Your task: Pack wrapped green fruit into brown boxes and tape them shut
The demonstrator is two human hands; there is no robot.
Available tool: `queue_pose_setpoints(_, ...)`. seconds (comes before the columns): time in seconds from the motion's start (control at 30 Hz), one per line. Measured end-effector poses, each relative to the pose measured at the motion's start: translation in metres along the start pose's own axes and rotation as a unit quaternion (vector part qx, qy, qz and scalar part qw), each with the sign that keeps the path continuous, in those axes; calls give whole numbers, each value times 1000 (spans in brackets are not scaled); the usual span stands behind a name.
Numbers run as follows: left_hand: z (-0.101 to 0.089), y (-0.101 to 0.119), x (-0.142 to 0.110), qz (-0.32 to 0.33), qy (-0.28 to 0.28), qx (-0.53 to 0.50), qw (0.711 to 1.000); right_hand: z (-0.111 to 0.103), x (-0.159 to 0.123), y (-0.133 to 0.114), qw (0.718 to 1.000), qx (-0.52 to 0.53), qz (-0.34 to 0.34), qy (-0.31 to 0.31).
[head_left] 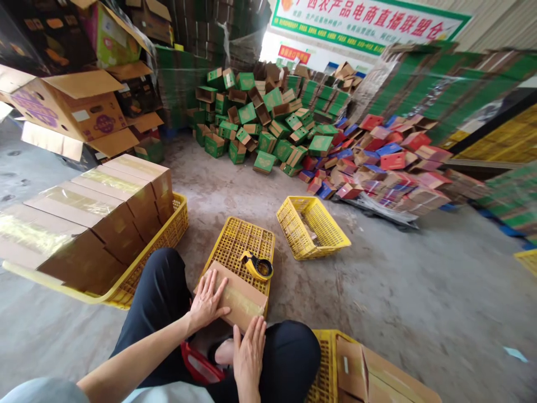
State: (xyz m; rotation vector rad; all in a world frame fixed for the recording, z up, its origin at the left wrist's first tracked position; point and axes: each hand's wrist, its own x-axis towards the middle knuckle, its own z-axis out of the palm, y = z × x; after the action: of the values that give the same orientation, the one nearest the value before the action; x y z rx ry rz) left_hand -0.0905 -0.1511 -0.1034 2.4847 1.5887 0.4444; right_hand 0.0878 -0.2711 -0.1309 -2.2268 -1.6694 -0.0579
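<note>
From my head view, the fingers of my left hand (206,302) lie spread flat on the taped cardboard box (243,296), while those of my right hand (249,355) are close together with the thumb apart, tips at its near edge, and neither hand is clamped on anything. Under the box and my fingertips is a yellow crate (230,246), with the yellow tape dispenser (259,267) just beyond; if my palms pressed unevenly, I judge the box could skid across the lattice and knock the dispenser off the crate's side.
</note>
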Motion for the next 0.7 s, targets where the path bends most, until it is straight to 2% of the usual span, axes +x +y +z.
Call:
queue_pose_setpoints(0.13,8,22,-15,79,-42,-30,996,3,10,-22,999,-8,-44,-23)
queue_pose_setpoints(0.2,9,27,-19,103,-57,-35,992,7,14,-34,997,6,-65,-39)
queue_pose_setpoints(0.3,5,19,-18,138,-72,-47,987,9,19,-45,994,34,-89,-54)
queue_pose_setpoints(0.4,-4,-1,-14,166,-86,-57,981,3,20,-42,993,42,-96,-63)
queue_pose_setpoints(0.47,-10,-18,-13,153,-90,-53,983,-5,18,-33,993,37,-84,-67)
queue_pose_setpoints(0.6,-16,-51,-18,68,-66,-31,995,-16,11,-13,997,22,-31,-64)
queue_pose_setpoints(0.7,-14,-62,-21,33,-48,-36,998,-15,11,-9,998,12,-10,-57)
